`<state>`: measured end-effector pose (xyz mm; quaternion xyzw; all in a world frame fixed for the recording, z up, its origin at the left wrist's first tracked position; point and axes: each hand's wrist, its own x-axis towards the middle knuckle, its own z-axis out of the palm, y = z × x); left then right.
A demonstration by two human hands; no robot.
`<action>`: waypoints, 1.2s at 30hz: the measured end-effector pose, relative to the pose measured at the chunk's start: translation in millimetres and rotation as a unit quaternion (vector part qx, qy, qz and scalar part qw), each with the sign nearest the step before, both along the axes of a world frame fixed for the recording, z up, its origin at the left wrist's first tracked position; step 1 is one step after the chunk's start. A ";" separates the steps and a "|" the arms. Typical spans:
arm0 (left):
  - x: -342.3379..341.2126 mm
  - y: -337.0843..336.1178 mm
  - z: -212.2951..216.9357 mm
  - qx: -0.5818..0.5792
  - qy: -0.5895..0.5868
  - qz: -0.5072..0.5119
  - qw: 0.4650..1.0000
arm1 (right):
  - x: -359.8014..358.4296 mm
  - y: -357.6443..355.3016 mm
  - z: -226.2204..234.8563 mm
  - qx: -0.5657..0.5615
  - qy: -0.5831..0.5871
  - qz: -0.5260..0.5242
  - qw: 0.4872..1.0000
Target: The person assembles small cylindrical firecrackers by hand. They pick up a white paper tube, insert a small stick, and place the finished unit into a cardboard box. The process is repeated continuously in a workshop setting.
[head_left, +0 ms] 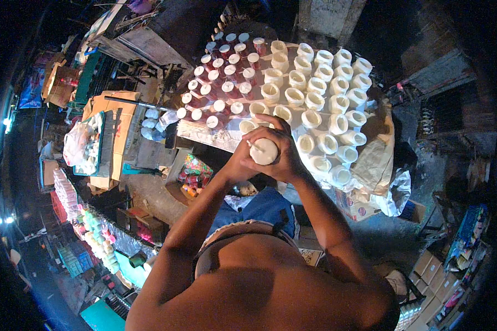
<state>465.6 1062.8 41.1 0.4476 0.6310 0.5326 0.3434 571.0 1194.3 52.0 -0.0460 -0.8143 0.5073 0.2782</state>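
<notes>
My left hand [239,164] and my right hand [286,154] are together in front of my body, fingers closed around a cylinder with a round whitish top [265,152]. A thin pale stub sticks up at that top's left side; the cylinder's lower part is hidden by my hands. Just beyond them is a table covered in pale paper [196,132]. On its left stand rows of red cylinders with white tops [230,86], many with a thin stick or wick. Rows of open-mouthed white paper cups or tubes [311,118] fill its middle and right.
Crumpled brown paper [374,160] and a white plastic bag [395,193] hang at the table's right edge. An open box [189,175] with colourful packets sits left of my arms. Farther left, a tray [98,144] holds white pieces and a plastic bag. Cardboard boxes [429,278] stand lower right.
</notes>
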 end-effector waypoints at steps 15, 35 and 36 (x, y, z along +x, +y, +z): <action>-75.9 -38.9 -22.1 -0.005 -0.180 -0.043 0.983 | -77.5 -35.6 -4.1 -0.185 -0.098 0.082 0.974; -223.7 -0.4 -30.6 0.112 -0.150 -0.151 0.971 | -169.8 -51.9 18.9 -0.163 -0.065 -0.085 0.981; -224.1 5.3 -23.0 0.130 -0.125 -0.163 0.970 | -168.6 -51.4 20.3 -0.159 -0.055 -0.093 0.981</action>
